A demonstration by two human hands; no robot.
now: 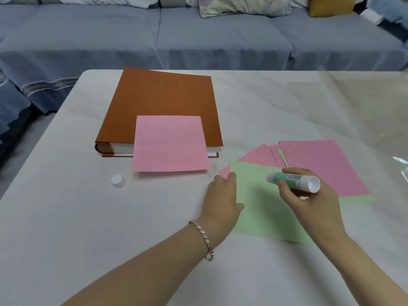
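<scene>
Right hand (309,202) is wrapped round a glue stick (293,181), which is gripped between thumb and curled fingers, uncapped tip pointed left and held low over a green sheet (260,213). Whether the tip is touching the paper cannot be told. Left hand (223,195) is laid at the green sheet's left edge, thumb spread onto the sheet, fingertips bent down on a small pink scrap (224,171) at the sheet's top-left corner. Pinch or plain press: cannot be told.

The green sheet is lain flat on a white table (66,217), near centre-right. Its far and right sides are overlapped by cut pink pieces (320,164). A white cap (118,181) is seen standing alone on the table, well left of the hands. A brown album (163,102) is placed closed further back, with a pink square (170,144) propped over its near edge. A bracelet (203,237) is worn on the left wrist. A blue sofa (198,36) is seen behind the table.
</scene>
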